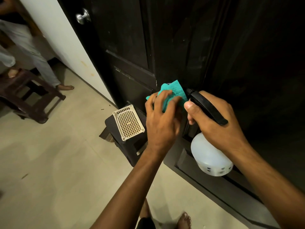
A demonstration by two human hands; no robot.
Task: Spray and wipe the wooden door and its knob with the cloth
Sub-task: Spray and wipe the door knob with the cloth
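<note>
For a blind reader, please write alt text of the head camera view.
The left hand presses a teal cloth on a dark wooden door, while the right hand holds a white spray bottle. The metal knob is higher, untouched.

Both hands forward: left (160,119) spread flat, right (216,119) curled tight.
</note>
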